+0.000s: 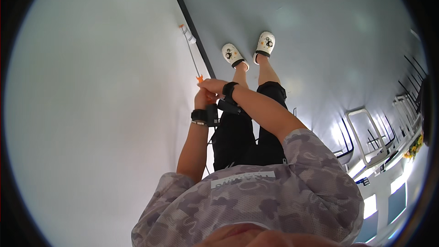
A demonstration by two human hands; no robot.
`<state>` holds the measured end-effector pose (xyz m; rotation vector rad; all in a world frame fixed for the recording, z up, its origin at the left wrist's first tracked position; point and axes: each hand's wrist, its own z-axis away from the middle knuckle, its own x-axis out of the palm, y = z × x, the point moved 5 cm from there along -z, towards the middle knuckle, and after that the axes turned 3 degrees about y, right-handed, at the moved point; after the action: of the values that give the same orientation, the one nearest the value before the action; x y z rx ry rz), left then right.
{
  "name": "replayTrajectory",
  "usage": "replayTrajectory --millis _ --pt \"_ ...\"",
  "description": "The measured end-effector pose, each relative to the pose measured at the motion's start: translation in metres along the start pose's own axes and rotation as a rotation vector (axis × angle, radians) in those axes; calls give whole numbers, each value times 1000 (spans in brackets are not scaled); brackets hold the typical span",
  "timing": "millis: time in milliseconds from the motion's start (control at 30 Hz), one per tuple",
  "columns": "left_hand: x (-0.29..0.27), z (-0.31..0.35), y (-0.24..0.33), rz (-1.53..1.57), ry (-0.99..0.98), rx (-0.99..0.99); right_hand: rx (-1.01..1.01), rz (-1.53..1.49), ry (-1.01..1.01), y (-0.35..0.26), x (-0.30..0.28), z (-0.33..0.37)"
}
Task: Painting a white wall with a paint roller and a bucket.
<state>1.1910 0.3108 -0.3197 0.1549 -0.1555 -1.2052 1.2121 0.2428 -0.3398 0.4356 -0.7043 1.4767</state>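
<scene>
Against a pale wall and grey floor, both hands, left and right, grasp a thin rod's orange near end, its far tip touching the wall near the dark baseboard.

light: bright, even, soft daylight | source: glaring windows at lower right | shadows: faint | focus: sharp centre, soft rim | distortion: strong fisheye bending, black vignette corners

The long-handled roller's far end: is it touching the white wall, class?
Touching. The head view shows the roller head lying flat against the white wall, just left of the dark baseboard strip, with no gap visible.
</scene>
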Motion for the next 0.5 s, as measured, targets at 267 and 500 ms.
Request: replayTrajectory --millis 267,500 --pt "-34 25 -33 -631 189 -99 -298 1020 -126 53 16 -53" --pt "-12 3 5 -490 65 295 28 310 97 0 -6 -46"
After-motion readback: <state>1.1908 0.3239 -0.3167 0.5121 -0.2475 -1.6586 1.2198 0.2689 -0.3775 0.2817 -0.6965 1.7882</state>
